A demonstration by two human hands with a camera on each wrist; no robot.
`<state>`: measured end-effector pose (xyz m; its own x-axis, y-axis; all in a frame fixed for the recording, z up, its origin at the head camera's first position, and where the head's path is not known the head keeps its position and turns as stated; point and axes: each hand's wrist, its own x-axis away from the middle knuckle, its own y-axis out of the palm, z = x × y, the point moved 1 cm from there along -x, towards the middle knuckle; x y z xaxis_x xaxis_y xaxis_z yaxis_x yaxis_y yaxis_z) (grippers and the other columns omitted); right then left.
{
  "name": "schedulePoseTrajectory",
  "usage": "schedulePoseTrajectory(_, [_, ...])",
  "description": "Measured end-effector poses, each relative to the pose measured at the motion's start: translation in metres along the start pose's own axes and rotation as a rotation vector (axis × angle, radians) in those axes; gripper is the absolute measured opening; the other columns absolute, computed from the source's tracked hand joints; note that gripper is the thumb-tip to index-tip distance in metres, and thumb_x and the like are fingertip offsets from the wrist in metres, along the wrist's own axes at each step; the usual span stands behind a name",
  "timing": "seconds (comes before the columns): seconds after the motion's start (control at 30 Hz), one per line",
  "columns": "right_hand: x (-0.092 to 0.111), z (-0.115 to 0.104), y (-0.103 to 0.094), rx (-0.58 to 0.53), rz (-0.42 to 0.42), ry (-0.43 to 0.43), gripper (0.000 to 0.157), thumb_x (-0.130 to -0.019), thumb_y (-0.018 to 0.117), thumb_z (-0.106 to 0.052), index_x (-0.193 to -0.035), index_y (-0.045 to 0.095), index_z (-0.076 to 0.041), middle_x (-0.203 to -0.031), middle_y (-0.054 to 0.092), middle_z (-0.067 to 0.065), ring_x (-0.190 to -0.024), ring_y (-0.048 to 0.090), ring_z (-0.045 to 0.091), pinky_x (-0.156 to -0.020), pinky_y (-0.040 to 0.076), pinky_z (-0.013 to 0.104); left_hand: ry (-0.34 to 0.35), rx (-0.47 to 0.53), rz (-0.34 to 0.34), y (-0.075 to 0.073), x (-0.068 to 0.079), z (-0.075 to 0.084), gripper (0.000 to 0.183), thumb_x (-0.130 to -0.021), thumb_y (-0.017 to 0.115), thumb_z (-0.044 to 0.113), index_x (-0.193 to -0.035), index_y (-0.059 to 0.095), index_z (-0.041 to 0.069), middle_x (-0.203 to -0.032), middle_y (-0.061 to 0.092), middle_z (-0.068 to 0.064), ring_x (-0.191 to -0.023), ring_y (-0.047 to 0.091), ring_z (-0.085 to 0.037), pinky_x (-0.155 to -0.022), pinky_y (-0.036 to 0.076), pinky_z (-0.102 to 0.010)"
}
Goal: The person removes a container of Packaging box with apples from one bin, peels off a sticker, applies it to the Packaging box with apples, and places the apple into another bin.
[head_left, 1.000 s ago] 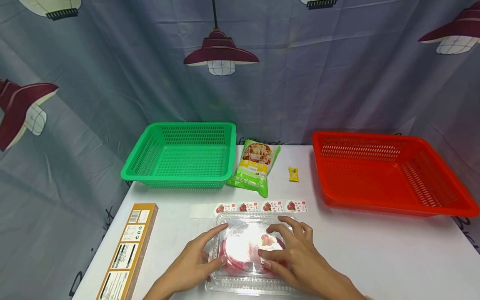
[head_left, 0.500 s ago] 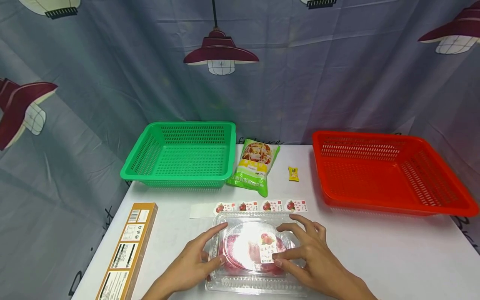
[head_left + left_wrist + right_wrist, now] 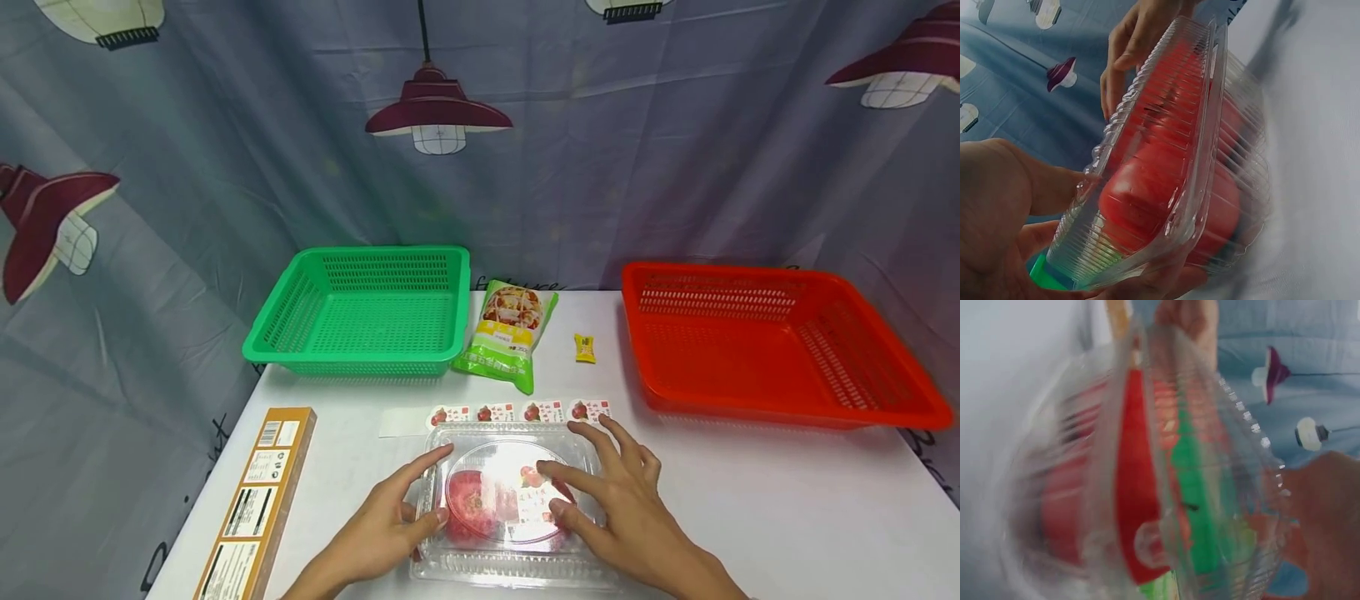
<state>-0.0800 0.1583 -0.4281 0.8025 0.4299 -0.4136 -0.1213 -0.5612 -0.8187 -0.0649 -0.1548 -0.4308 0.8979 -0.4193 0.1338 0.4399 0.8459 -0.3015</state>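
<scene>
A clear plastic clamshell box (image 3: 517, 565) with red round fruit (image 3: 468, 508) inside lies at the front of the table. On its lid is a white label (image 3: 534, 504) with a red fruit picture. My left hand (image 3: 382, 521) holds the box's left side; in the left wrist view its thumb lies against the lid's edge and other fingers reach round the end. My right hand (image 3: 630, 508) is spread over the lid's right part, its thumb and index fingertip at the label. The right wrist view is blurred, so exact contact there cannot be told.
Behind the box lies a strip of similar labels (image 3: 486, 413). A green basket (image 3: 356, 367), a green food bag (image 3: 510, 333), a small yellow packet (image 3: 585, 348) and a red basket (image 3: 750, 412) stand farther back. An orange-brown long box (image 3: 255, 500) lies at left.
My right hand drew right off the label, uncovering it, then its fingers spread and came back over the label's right edge. My left hand stays at the box's left side.
</scene>
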Motion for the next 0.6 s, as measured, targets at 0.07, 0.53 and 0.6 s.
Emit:
schedulePoseTrajectory(0.07, [-0.001, 0.0, -0.003, -0.069, 0.056, 0.041, 0.042, -0.081, 0.078, -0.03, -0.122, 0.07, -0.034, -0.143, 0.042, 0.01, -0.137, 0.019, 0.04, -0.088, 0.019, 0.064, 0.001, 0.007, 0.0, 0.0, 0.0, 0.0, 0.072, -0.093, 0.069, 0.013, -0.152, 0.033, 0.034, -0.153, 0.03, -0.013, -0.05, 0.063, -0.018, -0.047, 0.052, -0.036])
schedulePoseTrajectory(0.53, [0.006, 0.043, -0.022, -0.326, 0.208, 0.423, 0.021, -0.093, 0.069, -0.013, -0.114, 0.071, -0.013, -0.118, 0.06, 0.005, -0.117, 0.042, 0.024, -0.086, 0.03, 0.056, -0.024, 0.034, 0.037, 0.004, 0.001, 0.0, 0.072, -0.093, 0.067, 0.009, -0.152, 0.034, 0.034, -0.144, 0.034, -0.025, -0.049, 0.062, -0.018, -0.046, 0.052, -0.038])
schedulePoseTrajectory(0.6, [0.007, 0.051, -0.024, -0.336, 0.202, 0.479, 0.02, -0.096, 0.065, -0.016, -0.115, 0.07, -0.009, -0.117, 0.063, 0.004, -0.112, 0.047, 0.015, -0.086, 0.037, 0.042, -0.032, 0.033, 0.044, 0.005, 0.002, 0.0, 0.072, -0.093, 0.067, 0.01, -0.152, 0.034, 0.033, -0.143, 0.035, -0.026, -0.049, 0.061, -0.018, -0.046, 0.052, -0.039])
